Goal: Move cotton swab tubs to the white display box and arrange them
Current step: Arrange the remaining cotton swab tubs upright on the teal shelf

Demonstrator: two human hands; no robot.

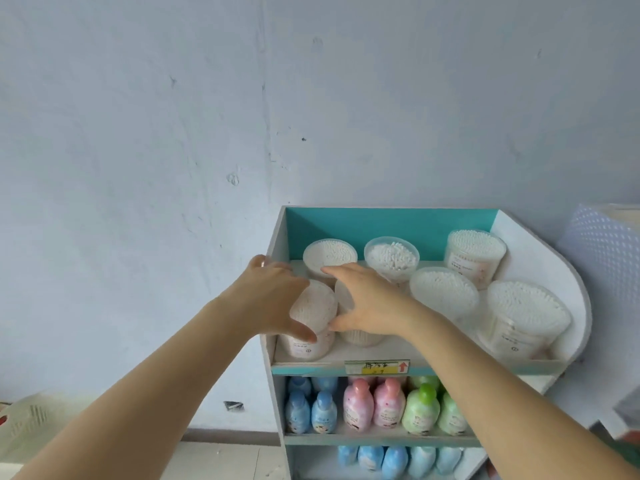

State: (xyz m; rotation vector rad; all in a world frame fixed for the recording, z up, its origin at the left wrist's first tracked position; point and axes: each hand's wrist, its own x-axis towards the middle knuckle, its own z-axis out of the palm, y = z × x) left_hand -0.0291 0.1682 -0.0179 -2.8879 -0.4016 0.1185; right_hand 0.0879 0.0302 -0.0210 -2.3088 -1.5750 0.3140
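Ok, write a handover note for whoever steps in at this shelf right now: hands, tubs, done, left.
Left hand: grips the front-left tub from above, thumb on its front.
Right hand: lies over the second front tub; grip unclear.
Tubs: seven in the white display box, three in the back row, four in front.
Done: every tub in view is in the box.
Left: likely straightening the front row; the two right-hand tubs look tilted.
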